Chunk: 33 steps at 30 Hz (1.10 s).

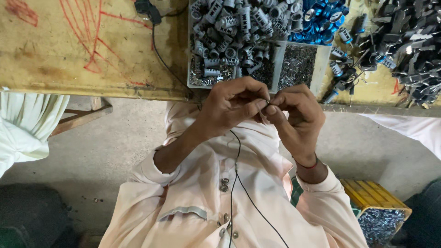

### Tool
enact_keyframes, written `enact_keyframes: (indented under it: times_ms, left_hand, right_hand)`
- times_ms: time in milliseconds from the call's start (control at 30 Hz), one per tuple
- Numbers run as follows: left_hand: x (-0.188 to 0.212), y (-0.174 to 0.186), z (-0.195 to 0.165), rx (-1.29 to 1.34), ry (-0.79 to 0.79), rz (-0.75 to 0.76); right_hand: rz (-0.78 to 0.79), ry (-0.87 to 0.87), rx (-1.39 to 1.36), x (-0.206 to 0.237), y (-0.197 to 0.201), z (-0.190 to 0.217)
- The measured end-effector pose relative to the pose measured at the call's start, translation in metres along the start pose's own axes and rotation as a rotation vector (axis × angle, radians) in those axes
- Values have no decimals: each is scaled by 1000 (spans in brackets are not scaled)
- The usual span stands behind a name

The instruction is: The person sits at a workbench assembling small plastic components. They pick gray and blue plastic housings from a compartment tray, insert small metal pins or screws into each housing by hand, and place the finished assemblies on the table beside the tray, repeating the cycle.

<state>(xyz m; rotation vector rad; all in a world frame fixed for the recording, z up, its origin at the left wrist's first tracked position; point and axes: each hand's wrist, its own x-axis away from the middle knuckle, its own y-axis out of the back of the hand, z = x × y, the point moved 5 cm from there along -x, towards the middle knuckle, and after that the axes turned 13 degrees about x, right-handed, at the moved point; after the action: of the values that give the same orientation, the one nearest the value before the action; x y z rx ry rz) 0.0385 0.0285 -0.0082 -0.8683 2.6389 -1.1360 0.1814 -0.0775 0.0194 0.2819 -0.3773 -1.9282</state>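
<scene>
- left hand point(232, 110) and right hand point(294, 119) meet fingertip to fingertip just above the lap, near the table point(92, 59) edge.
- both hands are curled into a pinch on a tiny part point(268, 102) at the point where thumbs and forefingers touch; it is almost wholly hidden by the fingers (its kind cannot be told).
- the part sits between the left thumb tip and the right forefinger, touching both, with nothing under it but the shirt.
- risk, as i judge it: so small a piece could slip from the pinch and drop into the lap or onto the floor if either grip eases.
- a thin black cord point(236, 174) hangs down the chest just below the hands and might snag a finger.
- farther off, the tray point(321, 64) of grey sleeves point(229, 27) and small pins sits at the table edge; a knock of the knuckles could spill it.
- beyond it lie blue rings point(321, 18).
</scene>
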Motion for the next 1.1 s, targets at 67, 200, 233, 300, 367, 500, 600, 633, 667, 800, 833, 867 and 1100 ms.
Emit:
enact_keyframes:
  times_ms: [67,200,233,300,367,500,600,633,667,800,833,867,1100]
  left_hand:
    - [1,-1,-5,-53,-46,17]
    - [5,3,-8,-163,32,100]
    - [7,4,-9,-205,37,94]
    - [15,4,-7,-287,45,83]
    - [23,3,4,-55,199,41]
    - [28,-1,21,153,300,-12]
    - [27,-2,27,196,282,-47]
    - [26,-4,29,191,278,-40]
    - [26,-6,30,187,274,-34]
    - [27,-7,27,60,201,-42]
    - [26,-5,26,56,186,-59]
    - [24,-3,24,53,171,-76]
    - [8,3,18,328,94,-77]
  right_hand:
    - [-89,28,230,1,3,-2]
    - [-75,312,434,3,3,6]
    - [-18,410,416,3,2,10]
    - [134,360,182,0,2,9]
    - [311,55,-245,-5,1,1]
    - [78,107,403,-24,9,11]
    - [42,207,748,-46,-12,17]
    - [41,238,810,-52,-21,18]
    - [42,269,872,-58,-27,19]
    - [-5,294,749,-64,-25,25]
    - [30,251,622,-61,-18,25]
    - [65,207,496,-57,-11,24]
    - [209,-93,23,-21,1,15]
